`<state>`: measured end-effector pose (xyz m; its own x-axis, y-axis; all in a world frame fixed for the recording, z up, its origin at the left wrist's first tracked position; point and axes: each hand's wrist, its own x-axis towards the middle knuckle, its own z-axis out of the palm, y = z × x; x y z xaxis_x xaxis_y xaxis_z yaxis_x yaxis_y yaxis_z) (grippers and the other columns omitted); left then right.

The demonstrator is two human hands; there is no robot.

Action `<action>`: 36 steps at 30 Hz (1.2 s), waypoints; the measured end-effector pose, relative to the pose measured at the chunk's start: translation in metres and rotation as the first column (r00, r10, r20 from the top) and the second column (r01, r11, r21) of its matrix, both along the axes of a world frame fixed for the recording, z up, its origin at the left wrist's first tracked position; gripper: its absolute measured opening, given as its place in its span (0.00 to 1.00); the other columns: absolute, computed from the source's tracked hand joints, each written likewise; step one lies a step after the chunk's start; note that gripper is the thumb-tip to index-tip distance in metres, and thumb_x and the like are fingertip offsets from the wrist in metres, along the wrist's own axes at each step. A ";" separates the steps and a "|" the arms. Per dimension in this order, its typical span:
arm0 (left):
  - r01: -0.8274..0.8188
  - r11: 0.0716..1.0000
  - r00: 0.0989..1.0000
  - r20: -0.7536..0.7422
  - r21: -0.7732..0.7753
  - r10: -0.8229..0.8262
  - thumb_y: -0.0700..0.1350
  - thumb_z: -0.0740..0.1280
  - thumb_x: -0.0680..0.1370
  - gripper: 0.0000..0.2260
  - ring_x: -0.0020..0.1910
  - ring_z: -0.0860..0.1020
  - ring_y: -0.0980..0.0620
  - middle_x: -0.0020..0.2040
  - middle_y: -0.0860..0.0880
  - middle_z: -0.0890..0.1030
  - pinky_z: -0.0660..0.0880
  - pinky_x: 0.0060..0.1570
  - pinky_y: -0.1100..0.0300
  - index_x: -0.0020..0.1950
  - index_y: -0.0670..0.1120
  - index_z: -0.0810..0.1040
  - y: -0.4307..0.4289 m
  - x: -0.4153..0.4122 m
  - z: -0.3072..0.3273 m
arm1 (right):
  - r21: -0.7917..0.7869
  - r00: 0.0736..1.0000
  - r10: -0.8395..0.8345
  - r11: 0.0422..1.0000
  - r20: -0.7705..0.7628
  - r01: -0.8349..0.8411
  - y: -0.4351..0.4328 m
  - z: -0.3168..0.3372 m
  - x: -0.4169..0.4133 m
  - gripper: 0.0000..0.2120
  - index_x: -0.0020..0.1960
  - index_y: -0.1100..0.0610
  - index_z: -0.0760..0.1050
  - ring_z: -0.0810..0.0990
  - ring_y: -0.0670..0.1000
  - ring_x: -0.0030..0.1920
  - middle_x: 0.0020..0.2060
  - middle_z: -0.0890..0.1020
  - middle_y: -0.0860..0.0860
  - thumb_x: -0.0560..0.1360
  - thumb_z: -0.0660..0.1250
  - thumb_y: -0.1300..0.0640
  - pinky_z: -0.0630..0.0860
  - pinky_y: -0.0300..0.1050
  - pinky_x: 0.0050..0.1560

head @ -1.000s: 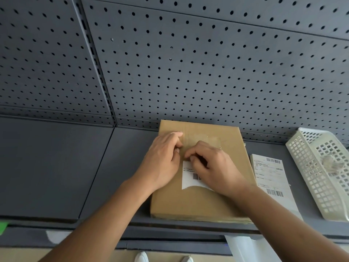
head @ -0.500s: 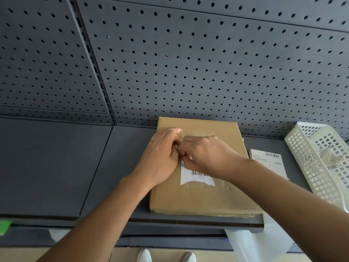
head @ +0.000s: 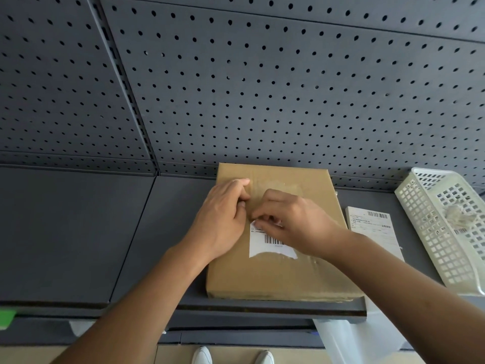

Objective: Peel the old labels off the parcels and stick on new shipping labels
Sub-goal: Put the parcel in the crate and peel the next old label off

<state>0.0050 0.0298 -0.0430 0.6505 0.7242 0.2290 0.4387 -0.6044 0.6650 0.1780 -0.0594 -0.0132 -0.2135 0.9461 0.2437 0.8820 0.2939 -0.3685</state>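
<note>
Parcel (head: 275, 274) lies flat on the shelf (head: 78, 232), long axis running away from me toward the pegboard (head: 288, 88). Old label (head: 270, 248) sits mid-face, barcode showing, near edge ragged. Its far-left corner is where the work is.

Right hand (head: 296, 222) reaches in from the right, fingers (head: 258, 224) pinching that corner, so the rest of the label lies toward me and rightward from the pinch. Left hand (head: 223, 214) rests on the parcel just left of the label, close against the right fingertips, fingers half curled on the cardboard. Whether they nip anything I cannot tell.

My read: peel under way, and the pull should run toward the near-right with the left hand bracing. Thin paper may tear rather than lift.

New label (head: 372, 227) lies on the shelf just right of the parcel, nearer the right hand, with the basket (head: 420, 206) beyond it
</note>
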 end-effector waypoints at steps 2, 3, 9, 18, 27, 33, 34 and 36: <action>-0.002 1.000 1.000 0.001 -0.002 0.002 0.39 0.60 0.82 0.08 0.72 0.64 0.58 0.69 0.57 0.72 0.61 0.70 0.62 0.58 0.47 0.73 0.001 0.000 -0.001 | 0.037 0.999 -0.024 0.999 0.022 0.023 -0.001 -0.001 -0.002 0.02 0.49 0.51 0.81 0.74 0.43 0.36 0.44 0.78 0.43 0.77 0.70 0.55 0.77 0.46 0.33; -0.003 1.000 1.000 0.000 -0.001 0.003 0.39 0.60 0.82 0.09 0.71 0.65 0.58 0.68 0.56 0.73 0.62 0.70 0.62 0.60 0.47 0.73 0.001 0.001 -0.001 | 0.035 0.999 -0.033 0.999 0.019 0.032 -0.002 -0.001 -0.002 0.02 0.48 0.51 0.80 0.74 0.43 0.38 0.44 0.77 0.43 0.78 0.69 0.56 0.77 0.47 0.33; -0.010 1.000 1.000 -0.005 -0.004 0.010 0.38 0.59 0.82 0.12 0.71 0.64 0.60 0.66 0.57 0.74 0.59 0.68 0.66 0.64 0.48 0.73 -0.001 0.001 0.000 | -0.046 0.987 -0.042 0.998 -0.152 0.036 -0.020 -0.001 0.006 0.04 0.51 0.52 0.78 0.75 0.42 0.48 0.46 0.76 0.41 0.80 0.65 0.56 0.75 0.44 0.48; -0.004 1.000 1.000 -0.024 0.019 0.005 0.37 0.59 0.81 0.15 0.68 0.66 0.58 0.61 0.56 0.76 0.55 0.66 0.74 0.67 0.45 0.72 0.000 0.001 0.002 | -0.046 0.985 -0.062 0.997 -0.158 0.055 -0.025 -0.004 0.004 0.17 0.63 0.52 0.77 0.76 0.45 0.46 0.52 0.73 0.44 0.77 0.68 0.47 0.78 0.46 0.49; 0.006 1.000 1.000 -0.020 0.020 -0.005 0.37 0.58 0.82 0.08 0.72 0.64 0.59 0.71 0.57 0.71 0.56 0.69 0.68 0.57 0.47 0.73 -0.002 0.000 0.003 | 0.051 0.987 -0.086 0.994 -0.137 0.094 -0.036 -0.008 0.001 0.09 0.51 0.52 0.83 0.78 0.49 0.50 0.50 0.78 0.45 0.81 0.65 0.51 0.77 0.49 0.50; 0.019 1.000 0.999 -0.027 0.017 -0.018 0.38 0.58 0.82 0.08 0.72 0.64 0.58 0.71 0.56 0.71 0.57 0.70 0.67 0.57 0.46 0.73 -0.001 -0.001 0.003 | 0.053 0.972 -0.077 0.994 -0.220 0.091 -0.050 -0.002 0.003 0.07 0.51 0.54 0.83 0.80 0.47 0.54 0.50 0.81 0.44 0.80 0.67 0.54 0.77 0.48 0.52; 0.021 1.000 0.999 -0.031 0.016 -0.021 0.38 0.58 0.82 0.08 0.72 0.64 0.58 0.71 0.56 0.71 0.58 0.71 0.66 0.57 0.46 0.73 -0.002 -0.001 0.004 | 0.059 0.972 -0.080 0.994 -0.221 0.095 -0.052 -0.001 0.003 0.07 0.51 0.54 0.83 0.79 0.46 0.54 0.50 0.81 0.44 0.80 0.66 0.55 0.77 0.47 0.52; 0.027 0.999 0.999 -0.037 0.018 -0.026 0.38 0.58 0.82 0.08 0.72 0.64 0.58 0.70 0.56 0.71 0.59 0.71 0.64 0.58 0.46 0.73 -0.002 -0.001 0.004 | 0.056 0.970 -0.083 0.994 -0.230 0.098 -0.057 -0.001 0.003 0.07 0.51 0.55 0.83 0.79 0.46 0.54 0.49 0.81 0.44 0.80 0.66 0.55 0.77 0.45 0.52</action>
